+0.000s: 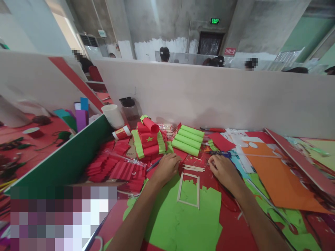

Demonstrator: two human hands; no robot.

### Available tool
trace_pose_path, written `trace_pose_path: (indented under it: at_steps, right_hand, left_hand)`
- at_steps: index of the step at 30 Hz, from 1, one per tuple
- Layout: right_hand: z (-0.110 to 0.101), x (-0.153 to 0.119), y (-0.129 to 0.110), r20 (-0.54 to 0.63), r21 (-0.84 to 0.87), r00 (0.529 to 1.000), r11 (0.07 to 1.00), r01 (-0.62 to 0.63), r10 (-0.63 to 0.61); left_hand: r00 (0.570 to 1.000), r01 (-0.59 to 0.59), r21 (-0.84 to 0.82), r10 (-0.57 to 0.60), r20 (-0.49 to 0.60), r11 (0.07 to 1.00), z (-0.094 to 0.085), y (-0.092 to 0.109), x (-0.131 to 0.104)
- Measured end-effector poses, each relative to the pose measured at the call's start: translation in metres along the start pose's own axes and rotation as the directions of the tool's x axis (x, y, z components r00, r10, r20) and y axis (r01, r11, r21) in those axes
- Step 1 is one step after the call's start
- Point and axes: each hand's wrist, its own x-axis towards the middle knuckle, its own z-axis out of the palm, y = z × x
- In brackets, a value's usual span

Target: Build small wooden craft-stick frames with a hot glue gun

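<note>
My left hand (169, 166) rests closed at the upper edge of the green paper sheet (167, 212), fingers curled; anything inside them is hidden. Just right of its fingertips lie several thin wooden sticks (193, 168). Across from them is my right hand (222, 170), its thumb and fingers drawn together near the stick ends; I cannot make out anything in the pinch. A rectangular frame of sticks (198, 191) lies flat on the green sheet between my forearms. Behind the right hand a dark blue tool (222, 153) is partly covered.
A red and green paper model (149, 139) and a ridged green paper piece (187, 139) stand behind the hands. Folded red paper strips (115, 170) lie left, orange sheets (272, 181) right. A white partition (209, 94) closes the back, with people beyond. A green panel (60, 160) borders the left.
</note>
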Motion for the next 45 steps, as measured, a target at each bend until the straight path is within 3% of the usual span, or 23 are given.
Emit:
trace_pose_path:
  at_steps: [18,31,36,45]
  right_hand:
    - [0.010,0.003,-0.010,0.159,-0.123,0.984,0.987,0.103,-0.083]
    - [0.012,0.005,-0.009,0.109,-0.138,0.989,0.984,0.112,-0.097]
    - [0.008,0.005,-0.010,0.046,-0.098,0.996,0.992,0.085,-0.080]
    - [0.003,0.003,-0.009,-0.046,0.010,0.994,0.995,0.104,-0.104]
  left_hand:
    - [0.999,0.011,-0.050,-0.009,0.038,0.999,0.017,0.003,0.006]
    - [0.998,0.057,-0.086,-0.057,0.012,0.995,0.024,0.005,0.007]
    - [0.996,0.065,-0.120,-0.073,-0.060,0.991,0.027,0.004,0.006]
    - [0.988,0.079,-0.168,-0.099,-0.116,0.983,0.018,0.003,0.005]
